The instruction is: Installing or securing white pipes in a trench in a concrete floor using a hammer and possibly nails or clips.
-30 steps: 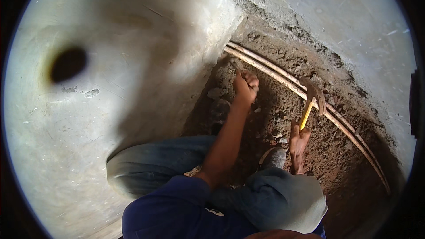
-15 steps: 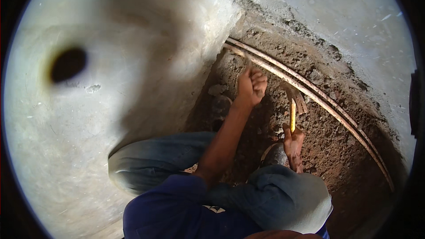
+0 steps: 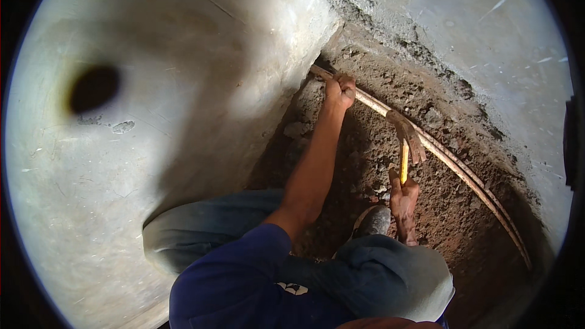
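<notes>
Two long, thin, pale pipes (image 3: pixel 448 157), dirt-stained, curve over the soil from the wall corner toward the lower right. My left hand (image 3: pixel 340 89) is closed around them near their far left end. My right hand (image 3: pixel 404 200) grips the yellow handle of a claw hammer (image 3: pixel 406 136), closer to me. Its dark metal head lies against the pipes or just over them; whether it touches them I cannot tell. Between the hands the pipes run close together.
Rough brown soil (image 3: pixel 439 207) with small stones fills the corner. A smooth grey wall (image 3: pixel 109 207) rises at left, and another grey concrete surface (image 3: pixel 487 42) borders the soil at right. My dusty shoe (image 3: pixel 375 222) and bent knees are close below the hammer.
My left hand has moved up slightly and closed around the pipes, which now lie closer together. The hammer head has come up to the pipes; my right hand has barely moved.
</notes>
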Demonstrator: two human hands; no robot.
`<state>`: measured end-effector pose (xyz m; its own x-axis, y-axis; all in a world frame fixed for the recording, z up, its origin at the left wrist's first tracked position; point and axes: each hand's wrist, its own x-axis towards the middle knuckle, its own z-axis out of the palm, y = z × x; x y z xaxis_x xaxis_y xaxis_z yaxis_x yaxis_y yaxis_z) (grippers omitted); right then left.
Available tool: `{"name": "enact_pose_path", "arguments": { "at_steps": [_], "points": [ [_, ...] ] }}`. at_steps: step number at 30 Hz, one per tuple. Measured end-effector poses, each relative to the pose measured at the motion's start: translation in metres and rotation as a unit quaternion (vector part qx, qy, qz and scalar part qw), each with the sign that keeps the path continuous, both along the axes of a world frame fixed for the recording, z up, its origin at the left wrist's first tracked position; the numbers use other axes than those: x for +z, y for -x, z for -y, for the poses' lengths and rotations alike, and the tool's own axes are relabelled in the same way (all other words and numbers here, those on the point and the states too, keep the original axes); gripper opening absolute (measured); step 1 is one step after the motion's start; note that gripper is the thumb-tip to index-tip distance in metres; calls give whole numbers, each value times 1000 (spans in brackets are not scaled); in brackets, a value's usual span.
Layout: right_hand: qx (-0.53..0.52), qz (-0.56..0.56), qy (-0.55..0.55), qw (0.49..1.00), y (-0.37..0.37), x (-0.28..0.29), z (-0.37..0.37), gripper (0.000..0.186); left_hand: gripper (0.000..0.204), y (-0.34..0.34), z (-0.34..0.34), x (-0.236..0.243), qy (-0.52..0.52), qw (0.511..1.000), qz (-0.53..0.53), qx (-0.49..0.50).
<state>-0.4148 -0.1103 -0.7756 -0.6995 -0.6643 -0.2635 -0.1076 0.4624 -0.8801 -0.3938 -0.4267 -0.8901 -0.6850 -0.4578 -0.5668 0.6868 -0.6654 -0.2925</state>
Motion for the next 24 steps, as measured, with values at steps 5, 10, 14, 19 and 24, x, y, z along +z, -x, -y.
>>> {"name": "enact_pose_path", "arguments": {
  "at_steps": [5,10,14,19,24],
  "points": [
    [16,-17,11,1000,2,1,18,20,28,-7,11,9,7,997,66,-32],
    [44,-56,27,997,3,9,23,16,32,-24,10,4,-42,995,-78,-53],
    [62,-78,109,989,-1,6,33,17,33,-33,12,-1,-40,993,-98,-57],
    [118,-78,102,985,4,17,39,17,31,-39,21,0,-67,979,-176,-75],
    [164,-98,124,974,11,18,53,15,26,-40,33,-2,-70,972,-202,-94]
  ]
}}
